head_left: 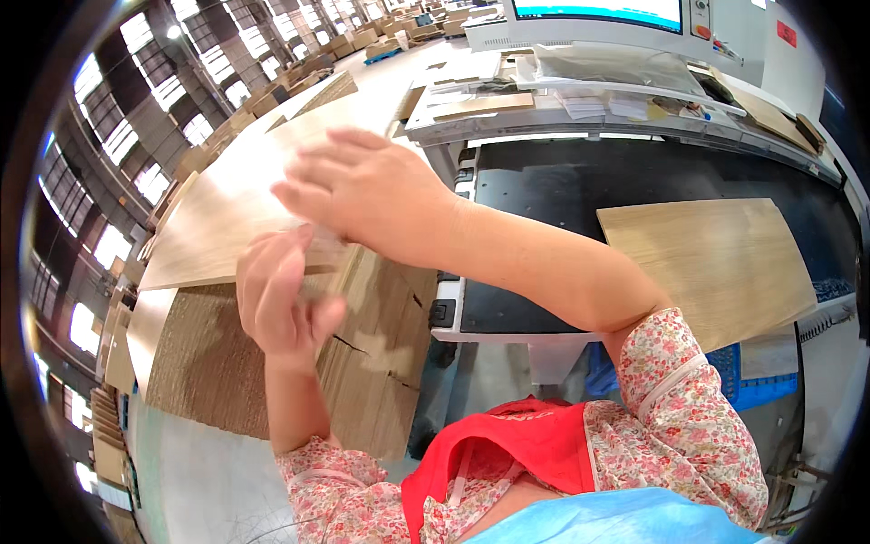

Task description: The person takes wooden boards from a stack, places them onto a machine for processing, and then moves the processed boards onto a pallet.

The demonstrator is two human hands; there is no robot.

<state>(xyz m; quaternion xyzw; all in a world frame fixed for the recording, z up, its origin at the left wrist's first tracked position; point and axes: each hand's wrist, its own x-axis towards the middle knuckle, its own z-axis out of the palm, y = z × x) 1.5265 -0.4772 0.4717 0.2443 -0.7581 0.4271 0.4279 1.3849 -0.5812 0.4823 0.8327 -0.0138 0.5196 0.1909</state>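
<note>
Beside me on the left rises a tall stack of wood-grain panels (372, 335), its layered edges facing me. A light wood panel (213, 227) forms its top and juts past the layers below at the near side. My right hand (372, 195) reaches across over that top panel with fingers apart, slightly blurred, and nothing shows in it. Just below it, at the stack's near corner, my left hand (281, 295) is raised with thumb and fingers apart, also holding nothing visible. Whether either hand touches the panel cannot be made out.
To the right, another wood panel (711, 263) lies on a machine's black bed (535, 208), overhanging its near edge. Behind stand a cluttered grey ledge (435, 127) and a monitor (603, 11). A blue plastic crate (766, 390) sits below the panel. More board stacks line the hall.
</note>
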